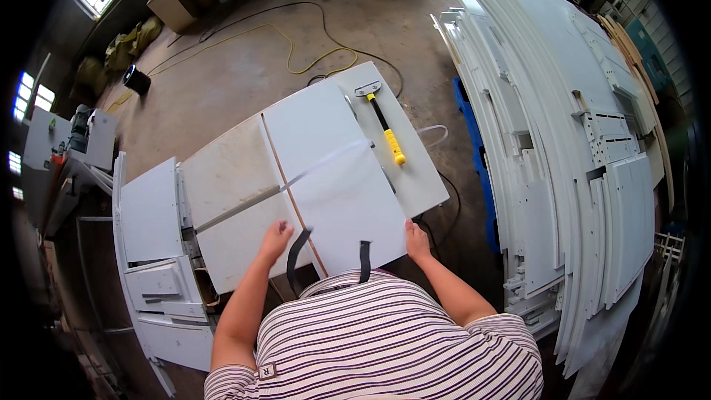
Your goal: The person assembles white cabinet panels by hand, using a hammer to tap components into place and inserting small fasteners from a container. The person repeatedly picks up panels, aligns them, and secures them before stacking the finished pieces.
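A white panel (344,192) lies on the worktable in front of me, with a brown strip (285,178) along its left side. My right hand (417,239) is closed on the panel's near right edge. Left of the brown strip, my left hand (278,235) has its fingers curled together over the stained pale tabletop (229,170); whatever they hold, if anything, is hidden. A translucent pale band (326,166) runs slantwise across the panel, smeared and hard to make out. Beyond the panel's right side, a scraper (385,122) with a yellow and black handle rests on a pale board (418,170).
Tall stacks of white panels (548,104) stand at the right beside a blue pallet (478,163). More white boards (152,211) lean at the left. A yellow hose (292,48) and dark cables cross the floor, near a black bucket (137,80).
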A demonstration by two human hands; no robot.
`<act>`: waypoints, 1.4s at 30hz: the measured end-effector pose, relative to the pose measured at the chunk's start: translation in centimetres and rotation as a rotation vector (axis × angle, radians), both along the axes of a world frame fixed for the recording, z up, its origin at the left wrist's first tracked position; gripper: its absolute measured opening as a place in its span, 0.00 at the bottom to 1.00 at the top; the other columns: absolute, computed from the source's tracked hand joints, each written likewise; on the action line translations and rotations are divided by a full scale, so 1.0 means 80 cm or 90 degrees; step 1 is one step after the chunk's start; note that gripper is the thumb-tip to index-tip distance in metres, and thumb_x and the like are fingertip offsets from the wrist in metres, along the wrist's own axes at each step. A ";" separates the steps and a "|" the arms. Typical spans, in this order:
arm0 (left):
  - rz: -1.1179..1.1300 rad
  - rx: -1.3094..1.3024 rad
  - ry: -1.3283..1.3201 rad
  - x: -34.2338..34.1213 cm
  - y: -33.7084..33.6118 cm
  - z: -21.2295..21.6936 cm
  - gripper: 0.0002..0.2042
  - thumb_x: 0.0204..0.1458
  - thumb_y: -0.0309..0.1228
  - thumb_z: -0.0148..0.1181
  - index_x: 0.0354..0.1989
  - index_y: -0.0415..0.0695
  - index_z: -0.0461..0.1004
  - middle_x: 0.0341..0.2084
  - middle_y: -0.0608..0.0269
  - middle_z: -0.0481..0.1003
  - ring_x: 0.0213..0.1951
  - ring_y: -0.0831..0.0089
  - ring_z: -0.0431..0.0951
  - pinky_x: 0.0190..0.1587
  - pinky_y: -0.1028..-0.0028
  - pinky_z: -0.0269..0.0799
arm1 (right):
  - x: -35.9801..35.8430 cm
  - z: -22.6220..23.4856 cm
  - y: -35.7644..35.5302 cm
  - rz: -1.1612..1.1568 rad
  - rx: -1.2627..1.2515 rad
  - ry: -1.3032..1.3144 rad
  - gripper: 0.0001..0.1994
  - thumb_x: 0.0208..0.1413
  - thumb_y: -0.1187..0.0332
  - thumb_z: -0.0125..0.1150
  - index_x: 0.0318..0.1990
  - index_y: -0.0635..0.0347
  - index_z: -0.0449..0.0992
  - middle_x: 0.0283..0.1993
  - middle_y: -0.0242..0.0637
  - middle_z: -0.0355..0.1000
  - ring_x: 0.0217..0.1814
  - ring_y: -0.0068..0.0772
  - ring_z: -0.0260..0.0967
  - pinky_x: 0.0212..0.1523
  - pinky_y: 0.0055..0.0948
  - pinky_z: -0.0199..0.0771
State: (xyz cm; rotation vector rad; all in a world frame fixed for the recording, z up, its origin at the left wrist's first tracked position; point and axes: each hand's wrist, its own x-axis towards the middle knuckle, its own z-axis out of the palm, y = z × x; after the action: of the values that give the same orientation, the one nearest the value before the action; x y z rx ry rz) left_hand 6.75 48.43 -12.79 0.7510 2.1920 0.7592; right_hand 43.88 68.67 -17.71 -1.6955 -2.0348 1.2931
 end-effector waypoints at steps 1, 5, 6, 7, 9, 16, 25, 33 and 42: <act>-0.018 -0.049 0.009 0.013 -0.007 -0.019 0.20 0.56 0.39 0.57 0.47 0.34 0.71 0.39 0.43 0.76 0.42 0.58 0.77 0.46 0.63 0.71 | 0.003 -0.001 0.001 -0.002 0.004 -0.001 0.32 0.65 0.42 0.30 0.36 0.66 0.70 0.38 0.62 0.72 0.45 0.69 0.67 0.46 0.56 0.64; -0.210 -0.172 -0.007 0.073 0.025 -0.040 0.18 0.55 0.40 0.55 0.33 0.33 0.73 0.27 0.41 0.76 0.34 0.54 0.78 0.35 0.56 0.69 | 0.037 -0.056 0.016 0.003 0.049 -0.051 0.29 0.67 0.47 0.30 0.36 0.63 0.72 0.38 0.59 0.73 0.41 0.66 0.70 0.42 0.57 0.71; -0.195 -0.102 -0.011 0.066 -0.008 -0.071 0.16 0.55 0.38 0.55 0.33 0.33 0.72 0.26 0.42 0.75 0.29 0.53 0.76 0.33 0.57 0.69 | 0.028 -0.054 0.009 0.172 0.222 -0.134 0.18 0.68 0.60 0.32 0.45 0.63 0.68 0.37 0.55 0.73 0.39 0.62 0.71 0.36 0.53 0.74; -0.144 -0.112 -0.003 0.044 -0.046 -0.145 0.14 0.55 0.36 0.55 0.33 0.33 0.71 0.23 0.45 0.75 0.25 0.58 0.73 0.30 0.58 0.68 | 0.010 -0.048 0.009 0.156 0.156 -0.124 0.18 0.68 0.59 0.31 0.47 0.61 0.67 0.38 0.53 0.72 0.38 0.60 0.72 0.37 0.51 0.75; -0.009 0.062 -0.172 0.056 -0.065 -0.144 0.11 0.55 0.33 0.56 0.33 0.35 0.70 0.20 0.53 0.71 0.24 0.65 0.71 0.27 0.60 0.67 | -0.012 -0.013 0.009 0.048 -0.075 -0.060 0.30 0.66 0.46 0.28 0.43 0.61 0.73 0.44 0.56 0.73 0.46 0.62 0.71 0.48 0.54 0.71; -0.176 0.019 0.135 0.036 -0.009 -0.126 0.24 0.43 0.44 0.68 0.15 0.36 0.65 0.11 0.51 0.67 0.16 0.61 0.68 0.21 0.58 0.65 | -0.002 0.000 0.009 -0.070 -0.076 -0.007 0.33 0.64 0.41 0.29 0.46 0.60 0.75 0.46 0.57 0.73 0.53 0.59 0.69 0.55 0.48 0.67; -0.391 -0.079 0.062 0.000 0.000 -0.163 0.24 0.52 0.43 0.60 0.35 0.25 0.71 0.27 0.41 0.74 0.31 0.56 0.77 0.34 0.57 0.72 | -0.023 0.045 0.004 -0.067 -0.088 -0.111 0.32 0.65 0.41 0.29 0.51 0.55 0.75 0.51 0.51 0.73 0.56 0.52 0.70 0.56 0.47 0.67; -0.468 -0.099 0.057 0.004 0.026 -0.151 0.26 0.54 0.47 0.56 0.37 0.28 0.71 0.27 0.45 0.75 0.31 0.58 0.77 0.34 0.58 0.73 | -0.027 0.025 -0.002 -0.130 -0.063 -0.144 0.32 0.64 0.41 0.31 0.47 0.57 0.77 0.49 0.50 0.74 0.54 0.52 0.71 0.55 0.47 0.68; -0.498 -0.096 0.058 -0.013 0.018 -0.138 0.27 0.57 0.50 0.51 0.40 0.30 0.71 0.27 0.49 0.77 0.30 0.59 0.78 0.33 0.59 0.73 | -0.033 0.034 -0.003 -0.145 -0.053 -0.145 0.33 0.64 0.40 0.33 0.45 0.61 0.77 0.49 0.52 0.74 0.54 0.52 0.71 0.54 0.47 0.69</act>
State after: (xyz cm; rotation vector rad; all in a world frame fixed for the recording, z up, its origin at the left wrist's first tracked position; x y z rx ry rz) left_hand 5.67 49.85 -23.84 1.4461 1.7704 0.1591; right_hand 41.28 68.42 -14.98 -2.1286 -1.8515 1.1703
